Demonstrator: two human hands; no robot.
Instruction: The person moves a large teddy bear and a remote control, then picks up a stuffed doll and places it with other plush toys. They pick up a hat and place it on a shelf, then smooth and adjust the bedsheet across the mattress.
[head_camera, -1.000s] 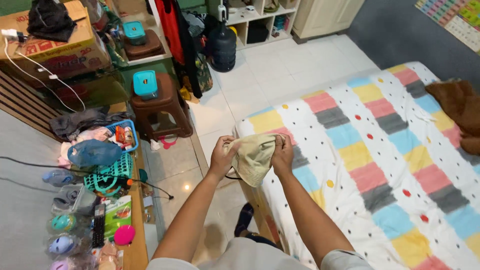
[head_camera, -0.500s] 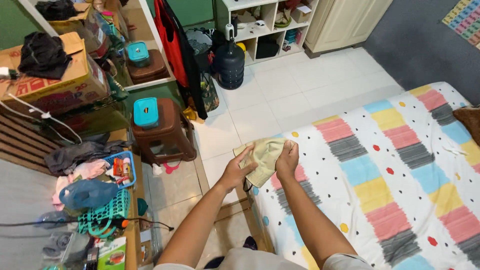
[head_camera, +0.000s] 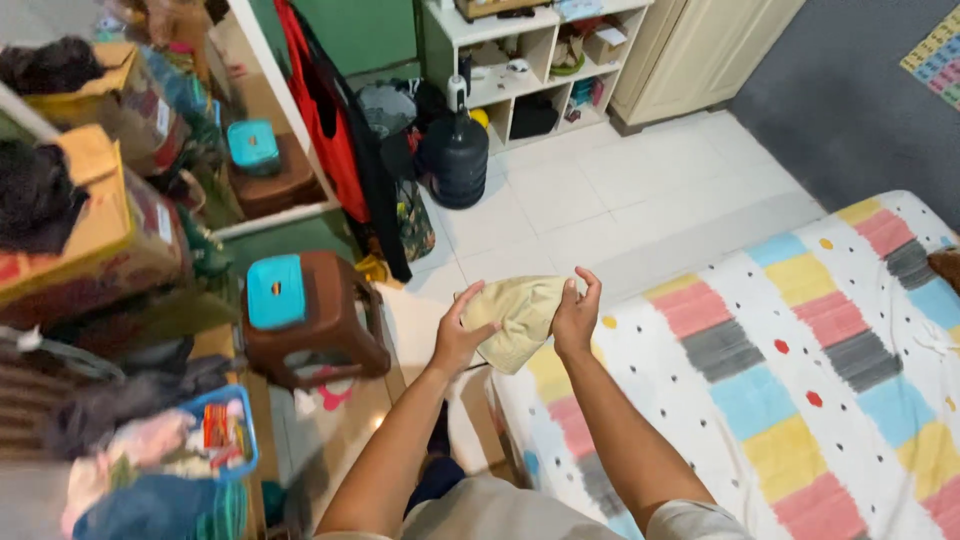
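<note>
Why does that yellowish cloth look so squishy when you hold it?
The beige cloth is probably soft and floppy: it bunches and droops between the left hand and right hand. It seems light, since fingertips alone carry it. It likely won't slip easily, being fabric.

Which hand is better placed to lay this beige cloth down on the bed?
Right, probably. The right hand grips the beige cloth on the side nearest the bed; the left hand is over the floor.

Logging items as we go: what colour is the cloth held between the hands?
Pale yellowish beige, plain with no pattern: the cloth, seen in the head view.
</note>
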